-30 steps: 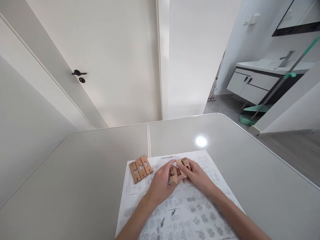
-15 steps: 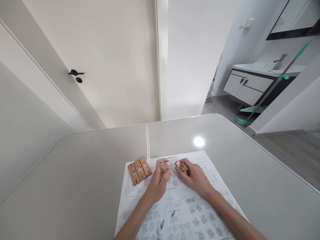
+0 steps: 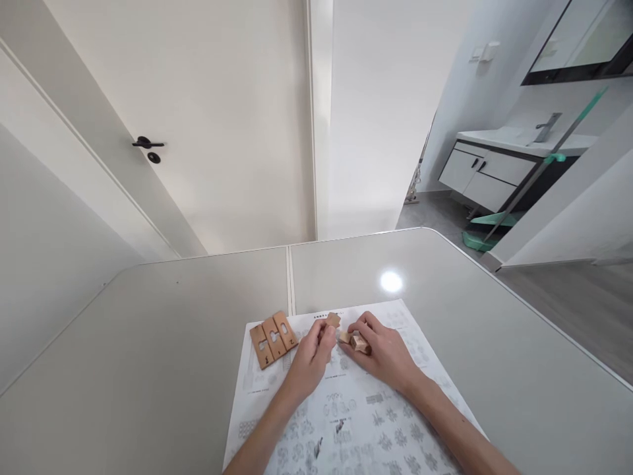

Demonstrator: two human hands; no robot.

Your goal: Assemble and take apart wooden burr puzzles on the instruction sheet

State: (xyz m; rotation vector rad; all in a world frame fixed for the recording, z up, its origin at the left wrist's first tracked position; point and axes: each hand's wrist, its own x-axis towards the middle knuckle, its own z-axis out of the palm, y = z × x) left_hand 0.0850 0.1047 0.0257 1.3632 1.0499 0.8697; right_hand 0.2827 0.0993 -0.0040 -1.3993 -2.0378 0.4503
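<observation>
Over the printed sheet (image 3: 356, 386), my left hand (image 3: 312, 353) is closed round a small wooden puzzle piece (image 3: 333, 320), whose notched end pokes out past the fingertips. My right hand (image 3: 383, 346) is curled around other wooden puzzle pieces (image 3: 360, 344); a pale cut face points toward the left hand. A narrow gap separates the two hands. Left of them lie three flat wooden pieces with cut-out slots (image 3: 273, 339), side by side and marked 3, 1 and 2. Fingers partly hide the held pieces, so their full shapes do not show.
The sheet with printed diagrams lies on a light grey table (image 3: 148, 369) with a seam (image 3: 291, 280) running away from me. Beyond the far edge stands a white door (image 3: 237, 132) with a black handle. At the right are a sink cabinet (image 3: 487, 171) and a green dustpan (image 3: 477, 240).
The piece in my left hand has turned, showing a notched end instead of a blunt one. My right hand has tilted its pieces and shifted slightly left. The flat pieces stay put.
</observation>
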